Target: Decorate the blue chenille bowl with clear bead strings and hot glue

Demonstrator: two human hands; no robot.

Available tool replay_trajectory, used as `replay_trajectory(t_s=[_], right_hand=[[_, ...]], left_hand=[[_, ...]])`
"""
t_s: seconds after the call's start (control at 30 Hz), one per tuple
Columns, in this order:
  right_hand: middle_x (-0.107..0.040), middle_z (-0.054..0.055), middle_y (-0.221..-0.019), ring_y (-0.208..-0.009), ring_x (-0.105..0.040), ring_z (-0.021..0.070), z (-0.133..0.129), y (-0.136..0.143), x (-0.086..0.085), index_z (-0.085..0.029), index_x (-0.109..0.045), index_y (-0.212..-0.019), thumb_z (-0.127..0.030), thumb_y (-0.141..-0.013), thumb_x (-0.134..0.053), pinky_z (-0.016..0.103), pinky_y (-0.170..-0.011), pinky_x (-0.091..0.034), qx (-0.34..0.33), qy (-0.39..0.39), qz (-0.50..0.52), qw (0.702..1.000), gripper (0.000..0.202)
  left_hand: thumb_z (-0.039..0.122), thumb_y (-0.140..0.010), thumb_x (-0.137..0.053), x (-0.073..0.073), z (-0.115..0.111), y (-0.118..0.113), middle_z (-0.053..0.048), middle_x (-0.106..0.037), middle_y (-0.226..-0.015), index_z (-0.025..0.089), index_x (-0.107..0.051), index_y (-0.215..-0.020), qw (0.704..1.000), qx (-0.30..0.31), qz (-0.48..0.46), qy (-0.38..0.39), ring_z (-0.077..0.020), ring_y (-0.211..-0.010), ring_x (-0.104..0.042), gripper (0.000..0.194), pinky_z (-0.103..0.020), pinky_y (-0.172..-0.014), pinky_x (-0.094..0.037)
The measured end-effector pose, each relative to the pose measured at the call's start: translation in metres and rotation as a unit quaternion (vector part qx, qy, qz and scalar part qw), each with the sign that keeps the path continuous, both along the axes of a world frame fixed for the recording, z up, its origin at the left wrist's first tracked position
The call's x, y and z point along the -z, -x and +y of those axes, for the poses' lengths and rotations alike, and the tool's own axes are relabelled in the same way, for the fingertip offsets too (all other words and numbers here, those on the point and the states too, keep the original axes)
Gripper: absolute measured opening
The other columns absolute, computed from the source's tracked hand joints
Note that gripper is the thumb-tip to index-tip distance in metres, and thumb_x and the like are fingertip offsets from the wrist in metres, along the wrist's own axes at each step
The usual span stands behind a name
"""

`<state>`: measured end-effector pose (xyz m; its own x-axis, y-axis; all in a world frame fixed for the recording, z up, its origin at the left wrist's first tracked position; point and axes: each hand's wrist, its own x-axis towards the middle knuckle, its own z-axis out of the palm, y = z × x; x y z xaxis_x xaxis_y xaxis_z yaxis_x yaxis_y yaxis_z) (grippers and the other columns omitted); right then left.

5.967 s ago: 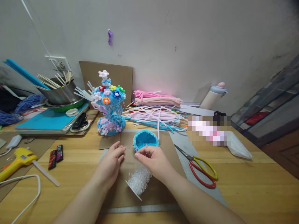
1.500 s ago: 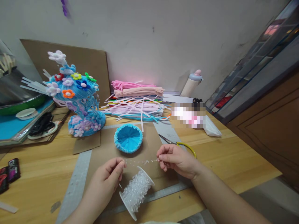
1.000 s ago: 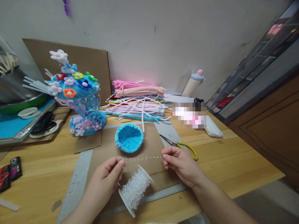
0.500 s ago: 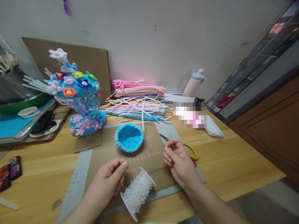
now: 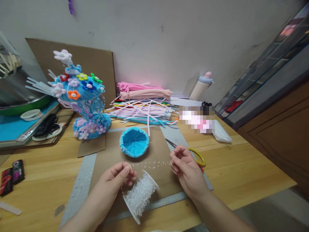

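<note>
A thin string of clear beads (image 5: 154,163) stretches between my hands, looking doubled now. My left hand (image 5: 122,177) pinches one end of it, just beside a white spool of clear beads (image 5: 141,195) that lies tilted in front of me. The other end is pinched by my right hand (image 5: 182,162), near the scissors (image 5: 199,156) with yellow and red handles. Behind the string sits a fuzzy blue bowl (image 5: 134,142), its hollow side facing up toward me, on a cardboard sheet (image 5: 158,146).
At left stands a blue fuzzy ornament covered in flowers (image 5: 82,87). Bundles of pipe cleaners (image 5: 145,111) lie along the wall. A bottle (image 5: 201,87) and a white packet (image 5: 220,132) are at the right. Black-handled scissors (image 5: 48,127) lie at left.
The single bead string between my hands now shows as two strands. The spool has shifted slightly up and left, and my left hand's fingers have moved a little.
</note>
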<state>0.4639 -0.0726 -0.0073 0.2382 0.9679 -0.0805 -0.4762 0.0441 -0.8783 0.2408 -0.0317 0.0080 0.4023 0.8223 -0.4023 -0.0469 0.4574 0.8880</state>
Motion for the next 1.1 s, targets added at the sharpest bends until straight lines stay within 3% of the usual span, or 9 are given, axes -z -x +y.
replay_trajectory(t_s=[0.07, 0.2, 0.33, 0.5, 0.67, 0.77, 0.97, 1.1], right_hand=[[-0.049, -0.005, -0.072, -0.055, -0.039, 0.0055, -0.001, 0.001, 0.0, -0.024, -0.053, -0.087, -0.025, -0.079, -0.067, 0.018, -0.049, -0.03, 0.01, -0.024, -0.02, 0.999, 0.017], [-0.05, -0.004, -0.072, -0.06, -0.042, 0.0077, 0.0, 0.003, 0.001, -0.024, -0.054, -0.086, -0.024, -0.079, -0.067, 0.019, -0.054, -0.035, 0.024, -0.042, -0.028, 0.998, 0.014], [-0.049, -0.004, -0.072, -0.056, -0.042, 0.0066, 0.004, 0.003, -0.001, -0.024, -0.052, -0.086, -0.021, -0.079, -0.067, 0.019, -0.053, -0.034, 0.029, -0.038, 0.035, 0.998, 0.016], [-0.048, -0.006, -0.069, -0.047, -0.036, 0.0039, 0.008, -0.001, -0.002, -0.026, -0.049, -0.087, -0.019, -0.083, -0.063, 0.018, -0.047, -0.026, 0.011, -0.03, 0.097, 0.995, 0.016], [-0.047, -0.006, -0.067, -0.045, -0.033, 0.0038, 0.006, -0.005, -0.002, -0.026, -0.049, -0.09, -0.02, -0.083, -0.062, 0.017, -0.044, -0.022, 0.011, -0.034, 0.095, 0.995, 0.017], [-0.047, -0.006, -0.066, -0.05, -0.036, 0.0058, 0.004, -0.006, -0.003, -0.026, -0.05, -0.091, -0.021, -0.083, -0.063, 0.018, -0.047, -0.026, 0.021, -0.056, 0.05, 0.997, 0.016], [-0.054, -0.005, -0.068, -0.065, -0.044, 0.0105, 0.004, -0.01, -0.006, -0.027, -0.053, -0.092, -0.02, -0.084, -0.064, 0.022, -0.061, -0.035, 0.066, -0.106, -0.114, 0.986, 0.015], [-0.055, -0.006, -0.067, -0.064, -0.045, 0.0114, 0.006, -0.013, -0.009, -0.027, -0.052, -0.091, -0.02, -0.083, -0.065, 0.024, -0.063, -0.035, 0.055, -0.112, -0.139, 0.983, 0.016]], left_hand=[[0.04, -0.083, -0.058, -0.003, -0.001, 0.001, 0.0, -0.06, -0.066, 0.015, -0.058, -0.082, 0.998, 0.007, -0.041, 0.041, -0.0077, -0.059, -0.05, 0.026, -0.017, -0.058, -0.04], [0.038, -0.088, -0.051, -0.008, -0.002, 0.002, 0.008, -0.031, -0.046, 0.016, -0.055, -0.077, 0.991, 0.031, -0.103, 0.081, -0.0052, -0.042, -0.016, 0.025, -0.017, -0.041, -0.018], [0.037, -0.089, -0.048, -0.008, -0.002, 0.002, 0.008, -0.024, -0.049, 0.016, -0.053, -0.073, 0.99, 0.042, -0.113, 0.078, -0.0069, -0.046, -0.01, 0.027, -0.019, -0.041, -0.013], [0.037, -0.089, -0.049, -0.005, -0.003, 0.001, 0.008, -0.024, -0.05, 0.016, -0.052, -0.071, 0.99, 0.057, -0.107, 0.067, -0.0066, -0.045, -0.011, 0.027, -0.021, -0.041, -0.011], [0.038, -0.088, -0.05, -0.003, -0.004, 0.0, 0.008, -0.027, -0.05, 0.016, -0.052, -0.072, 0.993, 0.065, -0.086, 0.047, -0.0057, -0.044, -0.012, 0.027, -0.021, -0.043, -0.01], [0.038, -0.088, -0.05, -0.004, -0.005, 0.0, 0.008, -0.028, -0.049, 0.016, -0.052, -0.072, 0.994, 0.073, -0.081, 0.031, -0.0059, -0.045, -0.016, 0.027, -0.022, -0.044, -0.011], [0.032, -0.087, -0.051, -0.007, -0.004, 0.001, 0.001, -0.052, -0.067, 0.014, -0.056, -0.077, 0.988, 0.067, -0.119, 0.071, -0.0035, -0.045, -0.023, 0.022, -0.021, -0.044, -0.013], [0.029, -0.087, -0.051, -0.007, -0.003, 0.003, 0.002, -0.049, -0.062, 0.013, -0.058, -0.076, 0.98, 0.059, -0.152, 0.114, -0.0033, -0.044, -0.023, 0.021, -0.02, -0.042, -0.012]])
